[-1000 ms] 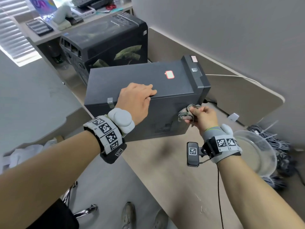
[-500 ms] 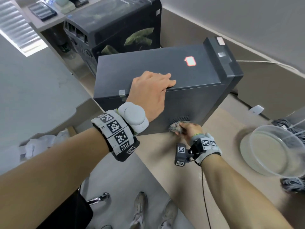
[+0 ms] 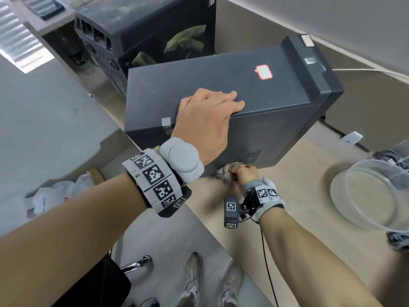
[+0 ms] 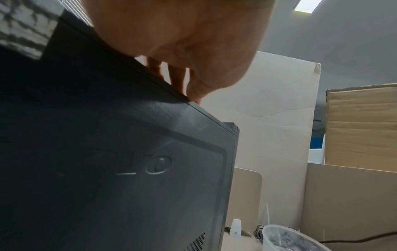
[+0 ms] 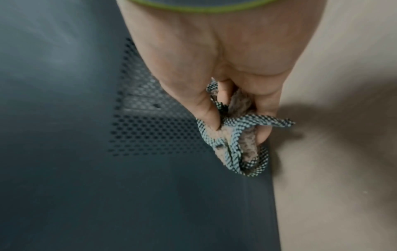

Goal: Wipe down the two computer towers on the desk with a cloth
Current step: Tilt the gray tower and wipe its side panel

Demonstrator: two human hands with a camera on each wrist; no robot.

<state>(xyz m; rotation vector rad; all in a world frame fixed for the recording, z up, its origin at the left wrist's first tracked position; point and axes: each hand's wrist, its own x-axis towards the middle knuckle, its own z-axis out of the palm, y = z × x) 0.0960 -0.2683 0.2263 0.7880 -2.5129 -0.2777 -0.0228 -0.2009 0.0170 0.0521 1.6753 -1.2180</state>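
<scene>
Cloth (image 5: 234,144): bunched up in the right hand (image 3: 244,175), low on the side of the near tower (image 3: 221,89) by the desk (image 3: 305,185).
Left hand (image 3: 205,120): flat on top, fingers straight.
Risk: wet cloth on the vent holes (image 5: 150,129) — water could get inside.
Other tower (image 3: 143,29): behind, maybe missed.
Writing: raised letters — unreadable.

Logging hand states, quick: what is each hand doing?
Left hand: open, resting on the dark grey computer tower.
Right hand: gripping the bunched checkered cloth.
</scene>
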